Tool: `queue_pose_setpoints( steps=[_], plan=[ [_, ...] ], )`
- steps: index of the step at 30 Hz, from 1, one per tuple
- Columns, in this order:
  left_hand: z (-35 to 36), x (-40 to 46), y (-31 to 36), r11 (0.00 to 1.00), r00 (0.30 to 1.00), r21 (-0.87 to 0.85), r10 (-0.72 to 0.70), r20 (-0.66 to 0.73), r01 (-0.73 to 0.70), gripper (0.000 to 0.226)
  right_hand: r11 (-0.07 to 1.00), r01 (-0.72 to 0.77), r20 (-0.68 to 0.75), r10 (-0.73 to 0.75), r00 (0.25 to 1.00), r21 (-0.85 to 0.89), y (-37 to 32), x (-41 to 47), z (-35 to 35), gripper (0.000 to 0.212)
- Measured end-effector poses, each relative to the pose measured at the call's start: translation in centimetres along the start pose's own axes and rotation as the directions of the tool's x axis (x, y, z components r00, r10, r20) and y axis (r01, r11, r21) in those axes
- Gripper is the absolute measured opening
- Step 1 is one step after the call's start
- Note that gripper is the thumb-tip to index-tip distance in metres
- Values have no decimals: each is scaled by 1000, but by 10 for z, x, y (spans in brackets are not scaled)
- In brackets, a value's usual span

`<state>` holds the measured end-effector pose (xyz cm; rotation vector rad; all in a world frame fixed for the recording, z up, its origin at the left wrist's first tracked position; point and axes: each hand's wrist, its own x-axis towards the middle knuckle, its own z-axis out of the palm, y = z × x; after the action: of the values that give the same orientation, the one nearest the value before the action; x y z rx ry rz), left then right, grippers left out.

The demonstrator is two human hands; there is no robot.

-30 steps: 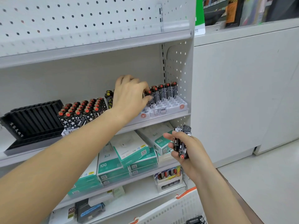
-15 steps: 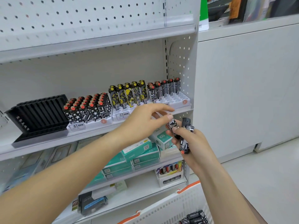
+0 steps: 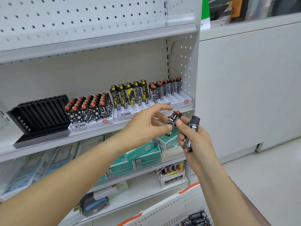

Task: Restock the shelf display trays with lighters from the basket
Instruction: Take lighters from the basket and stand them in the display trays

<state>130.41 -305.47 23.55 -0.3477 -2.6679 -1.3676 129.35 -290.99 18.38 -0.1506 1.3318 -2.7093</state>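
White shop shelving fills the frame. Nearest, at bottom right, a white basket (image 3: pixel 171 207) holds spare lighters (image 3: pixel 195 217). Centre right, the right hand (image 3: pixel 193 144) clasps a small bundle (image 3: pixel 189 136), perhaps two, as a ready supply. The left hand (image 3: pixel 146 126) pinches one patterned lighter (image 3: pixel 173 122) from it. Beyond, the rightmost display tray (image 3: pixel 179 99) shows empty front slots, likely its destination.
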Motion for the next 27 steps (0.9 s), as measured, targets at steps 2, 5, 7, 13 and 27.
queue_pose_setpoints(
  steps=[2, 5, 7, 13, 27],
  plan=[
    [0, 1, 4, 999, 999, 18, 32, 6, -32, 38, 999, 3, 26, -1, 1000, -52, 1, 0, 0, 11],
    [0, 5, 5, 991, 998, 122, 61, 26, -63, 28, 996, -10, 37, 13, 999, -87, 4, 1, 1, 13],
    [-1, 10, 4, 977, 996, 202, 80, -27, -72, 23, 995, -14, 15, 16, 1000, -96, 5, 2, 0, 16],
    [-28, 48, 13, 947, 880, 314, 199, -430, -61, 15, 975, -107, -20, 105, 994, -196, 9, 6, -9, 19],
    [-20, 92, 3, 749, 829, 659, 323, -456, 70, 21, 971, -136, -36, 131, 991, -199, 7, 12, -12, 18]
  ],
)
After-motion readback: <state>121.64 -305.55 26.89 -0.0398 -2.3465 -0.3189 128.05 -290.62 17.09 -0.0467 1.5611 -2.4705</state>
